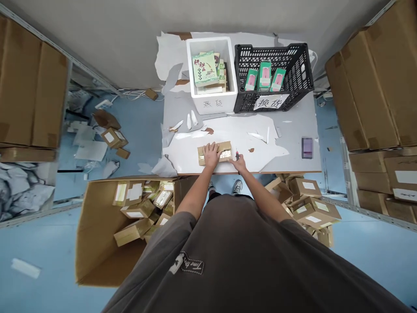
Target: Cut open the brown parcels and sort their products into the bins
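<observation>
My left hand (211,155) lies over a small brown cardboard box (224,147) near the front edge of the table, its fingers bent over the top and holding it in place. A shiny strip of tape shows along the side of the box. To the right of it, my right hand (239,164) is closed round a small knife (237,155) with a dark and red handle. The knife's thin tip points away from me, just beside the box's right end. Whether my right fingers touch the box I cannot tell.
Torn white paper covers the table (296,130). At its back stand a white foam bin (213,104) with packets and a black crate (273,93) with green boxes. A phone (307,148) lies right. A large carton (97,243) of parcels stands left; more parcels (309,208) lie right.
</observation>
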Motion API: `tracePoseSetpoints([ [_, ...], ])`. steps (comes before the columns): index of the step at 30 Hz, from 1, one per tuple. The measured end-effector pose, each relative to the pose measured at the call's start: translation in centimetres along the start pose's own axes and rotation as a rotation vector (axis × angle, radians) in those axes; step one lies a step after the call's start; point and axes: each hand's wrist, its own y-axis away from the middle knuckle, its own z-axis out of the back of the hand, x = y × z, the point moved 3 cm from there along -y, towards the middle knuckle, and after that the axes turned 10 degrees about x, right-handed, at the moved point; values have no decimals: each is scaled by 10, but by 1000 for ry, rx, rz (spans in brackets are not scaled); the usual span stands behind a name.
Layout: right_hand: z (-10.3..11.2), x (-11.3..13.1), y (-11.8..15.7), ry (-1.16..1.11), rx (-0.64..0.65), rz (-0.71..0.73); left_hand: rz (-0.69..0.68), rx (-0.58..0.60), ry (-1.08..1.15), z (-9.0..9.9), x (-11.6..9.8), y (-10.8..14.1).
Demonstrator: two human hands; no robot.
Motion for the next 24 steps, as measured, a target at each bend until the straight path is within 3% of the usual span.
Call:
tracePoseSetpoints([
  [3,2,18,-20,-11,-137,-39,174,-49,29,2,-1,7],
  [6,20,42,-50,36,-126,-31,321,-45,57,0,-3,14],
  [10,34,74,-82,65,-170,-40,326,104,59,-1,-11,15],
  [13,36,86,-90,71,-216,-17,266,182,94,7,-11,12],
  [15,38,83,-87,42,-215,6,141,146,76,17,-8,11],
  [17,40,70,-76,-11,-222,21,-114,136,-1,25,-4,12],
  [20,37,33,-48,-96,-259,7,-511,290,-143,24,4,19],
  [22,28,5,-30,-129,-216,6,-609,357,-202,20,13,21],
  [24,14,-17,-16,-142,-147,3,-635,314,-220,16,18,21],
])
